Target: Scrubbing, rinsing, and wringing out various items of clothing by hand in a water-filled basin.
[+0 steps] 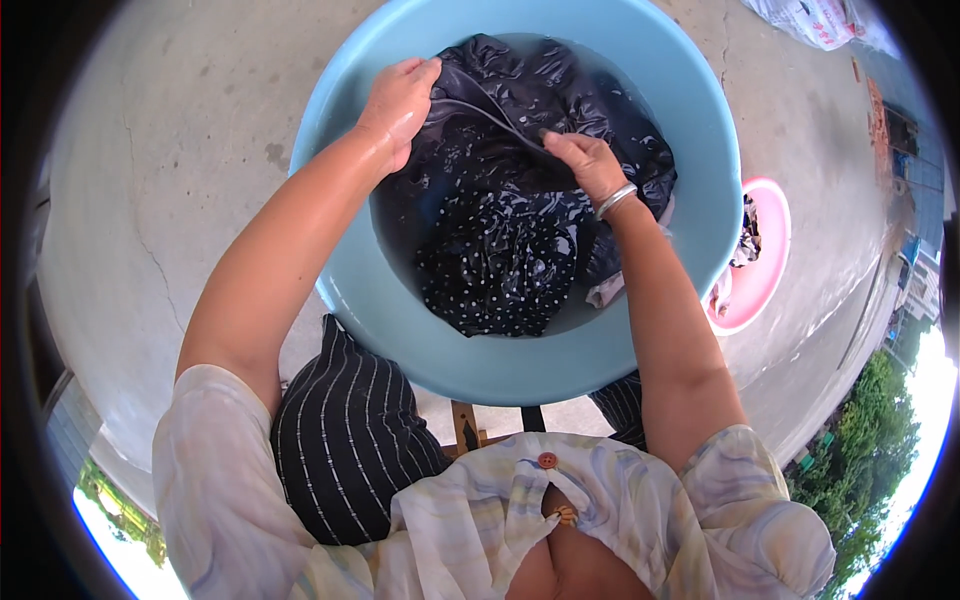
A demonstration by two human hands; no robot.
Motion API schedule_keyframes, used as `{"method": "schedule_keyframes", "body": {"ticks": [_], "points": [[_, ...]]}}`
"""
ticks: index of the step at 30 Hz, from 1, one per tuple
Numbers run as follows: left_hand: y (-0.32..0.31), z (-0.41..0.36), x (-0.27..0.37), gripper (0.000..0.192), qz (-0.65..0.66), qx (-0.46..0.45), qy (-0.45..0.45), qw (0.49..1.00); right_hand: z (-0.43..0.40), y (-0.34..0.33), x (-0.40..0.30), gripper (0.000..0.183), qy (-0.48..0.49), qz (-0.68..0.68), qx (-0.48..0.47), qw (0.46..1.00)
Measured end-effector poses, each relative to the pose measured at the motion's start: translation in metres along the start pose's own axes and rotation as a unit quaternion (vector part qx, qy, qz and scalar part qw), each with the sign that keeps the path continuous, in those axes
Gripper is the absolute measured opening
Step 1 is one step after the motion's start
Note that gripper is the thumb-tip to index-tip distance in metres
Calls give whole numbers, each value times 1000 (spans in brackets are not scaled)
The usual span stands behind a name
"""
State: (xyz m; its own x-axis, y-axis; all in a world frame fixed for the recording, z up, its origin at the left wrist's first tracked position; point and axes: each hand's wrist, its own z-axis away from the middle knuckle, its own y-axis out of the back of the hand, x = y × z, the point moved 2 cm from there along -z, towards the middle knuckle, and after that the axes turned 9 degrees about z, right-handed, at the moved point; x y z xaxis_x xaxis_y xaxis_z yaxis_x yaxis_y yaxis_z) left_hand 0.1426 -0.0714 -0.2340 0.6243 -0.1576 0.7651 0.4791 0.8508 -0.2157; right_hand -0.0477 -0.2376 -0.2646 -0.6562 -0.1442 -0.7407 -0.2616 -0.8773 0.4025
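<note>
A large light-blue plastic basin [480, 375] holds water and wet dark clothes. My left hand [401, 105] grips the edge of a wet dark garment [487, 97] at the basin's upper left. The garment's edge runs taut to my right hand [589, 161], which pinches it between thumb and fingers; a silver bangle circles that wrist. Below the two hands lies a wet black fabric with white polka dots [502, 262], partly in the water. A pale pink cloth [606, 291] shows at the basin's lower right, beside my right forearm.
A pink plastic basin [765, 277] with some patterned cloth [748, 236] stands on the concrete floor [202, 150] to the right of the blue one. A printed plastic bag [810, 22] lies at the upper right. Green plants [862, 435] show at the lower right.
</note>
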Motion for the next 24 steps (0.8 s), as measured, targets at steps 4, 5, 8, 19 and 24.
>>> {"method": "schedule_keyframes", "body": {"ticks": [4, 5, 8, 19, 24], "points": [[-30, 52, 47, 24, -11, -52, -37, 998, 17, -4, -32, 34, 4, 98, -64, 993], [-36, 60, 53, 24, -24, -70, -40, 996, 18, -4, -33, 31, 13, 123, -87, 988], [-35, 68, 57, 24, -91, -150, -22, 984, 28, -16, -35, 31, 85, 64, -166, 980], [-35, 114, 98, 13, 4, -240, -79, 968, 48, 9, -64, 19, 202, 448, 42, 870], [-19, 122, 122, 15, 5, -209, -141, 968, 25, 88, -94, 17, 114, -19, 245, 963]]}}
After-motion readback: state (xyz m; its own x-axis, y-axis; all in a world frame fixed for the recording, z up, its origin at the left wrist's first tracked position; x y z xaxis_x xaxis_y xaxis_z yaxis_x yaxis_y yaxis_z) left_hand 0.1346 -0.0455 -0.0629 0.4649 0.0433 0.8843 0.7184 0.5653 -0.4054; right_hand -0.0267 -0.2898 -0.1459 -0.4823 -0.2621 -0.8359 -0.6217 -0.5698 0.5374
